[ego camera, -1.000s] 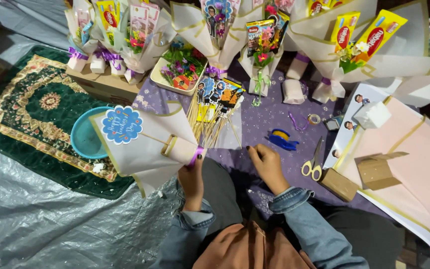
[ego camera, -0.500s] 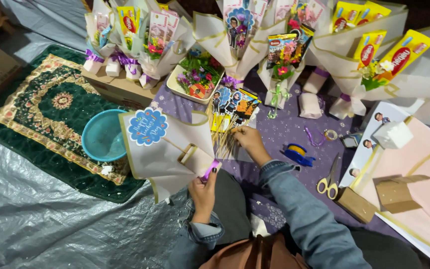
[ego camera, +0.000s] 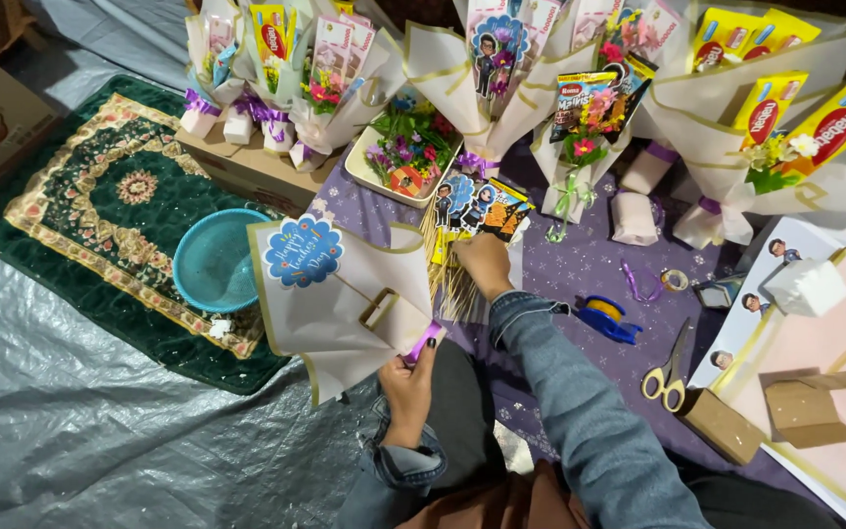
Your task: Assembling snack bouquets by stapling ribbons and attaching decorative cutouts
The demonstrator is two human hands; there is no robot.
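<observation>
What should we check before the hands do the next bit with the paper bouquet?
1. Left hand grips the paper bouquet at its base: ok.
2. Right hand has reached the picture sticks: ok.
3. A stick is pinched in the fingers: cannot tell.
4. Blue flower tag sits on the wrap: ok.
5. Scissors lie apart from both hands: ok.
</observation>
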